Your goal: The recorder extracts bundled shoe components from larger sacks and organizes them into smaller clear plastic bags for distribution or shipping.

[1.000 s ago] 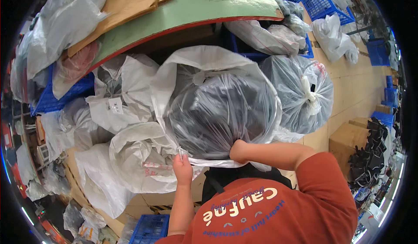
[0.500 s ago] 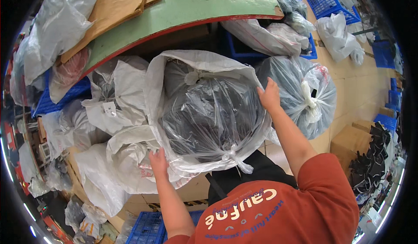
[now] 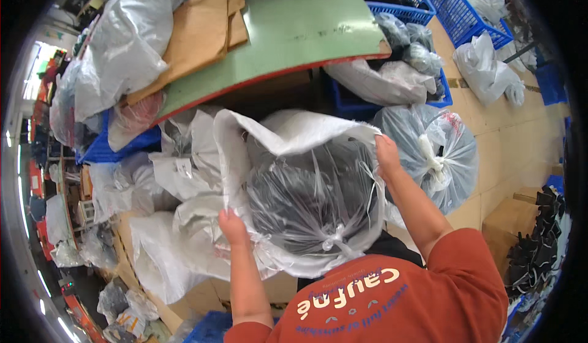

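Before me stands a large white woven sack [image 3: 231, 159] with a wide mouth. Inside it sits a knotted clear plastic bag [image 3: 312, 193] of dark goods; its contents are too blurred to name. My left hand [image 3: 233, 225] is closed on the sack's rim at the near left. At the right side of the mouth, my right hand [image 3: 386, 153] grips the same rim. The far edge of the sack sags inward over the plastic bag. Another tied clear bag [image 3: 407, 138] of dark goods stands just beyond my right hand.
A green-topped table [image 3: 294, 43] with a red edge lies ahead, brown paper [image 3: 199, 33] on it. White sacks [image 3: 156, 251] crowd the left. Blue crates [image 3: 401, 9] stand far right; a cardboard box [image 3: 505, 223] is at the right.
Both hands have gone from resting open against the sack to gripping its rim. The far edge has folded inward. The view has shifted, so surroundings sit lower.
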Demonstrator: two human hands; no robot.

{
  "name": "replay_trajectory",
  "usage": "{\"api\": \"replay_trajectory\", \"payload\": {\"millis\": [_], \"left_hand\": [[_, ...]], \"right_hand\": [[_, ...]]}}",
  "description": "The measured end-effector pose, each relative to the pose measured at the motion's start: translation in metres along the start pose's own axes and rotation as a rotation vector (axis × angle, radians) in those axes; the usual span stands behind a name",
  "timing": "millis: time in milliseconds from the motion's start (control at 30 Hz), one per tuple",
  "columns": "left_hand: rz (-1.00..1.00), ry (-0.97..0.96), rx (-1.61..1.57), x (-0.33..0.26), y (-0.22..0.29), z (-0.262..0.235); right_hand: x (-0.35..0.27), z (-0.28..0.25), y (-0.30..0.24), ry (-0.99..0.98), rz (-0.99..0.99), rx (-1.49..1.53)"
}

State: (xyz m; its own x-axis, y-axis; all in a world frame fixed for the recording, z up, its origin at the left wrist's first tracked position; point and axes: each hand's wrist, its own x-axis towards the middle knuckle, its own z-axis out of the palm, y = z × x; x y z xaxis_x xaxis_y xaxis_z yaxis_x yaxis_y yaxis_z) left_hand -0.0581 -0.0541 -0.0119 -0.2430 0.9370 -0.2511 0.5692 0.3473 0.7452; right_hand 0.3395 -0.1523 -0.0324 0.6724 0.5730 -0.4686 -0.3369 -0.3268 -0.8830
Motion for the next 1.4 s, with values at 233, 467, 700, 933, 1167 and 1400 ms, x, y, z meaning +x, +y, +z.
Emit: {"api": "replay_trajectory", "payload": {"millis": [233,467,700,933,1167,1400], "left_hand": [[0.315,0.176,-0.100,0.010,0.085,-0.030],[0.422,-0.043,0.358,0.094,-0.011,0.058],[0.145,0.001,-0.247,0.103,0.045,0.028],[0.316,-0.112,0.273,0.135,0.042,0.050],[0.303,-0.167,0.074,0.144,0.083,0.042],[0.171,-0.105,0.185,0.161,0.028,0.076]], "right_hand": [[-0.024,-0.006,-0.045,-0.192,-0.192,0.425],[0.075,0.002,0.042,0.136,-0.407,-0.665],[0.023,0.024,-0.004,0.120,-0.259,0.156],[0.066,0.022,0.002,0.184,-0.281,-0.470],[0.045,0.054,-0.023,0.358,-0.482,-0.245],[0.027,-0.043,-0.006,0.415,-0.706,-0.604]]}}
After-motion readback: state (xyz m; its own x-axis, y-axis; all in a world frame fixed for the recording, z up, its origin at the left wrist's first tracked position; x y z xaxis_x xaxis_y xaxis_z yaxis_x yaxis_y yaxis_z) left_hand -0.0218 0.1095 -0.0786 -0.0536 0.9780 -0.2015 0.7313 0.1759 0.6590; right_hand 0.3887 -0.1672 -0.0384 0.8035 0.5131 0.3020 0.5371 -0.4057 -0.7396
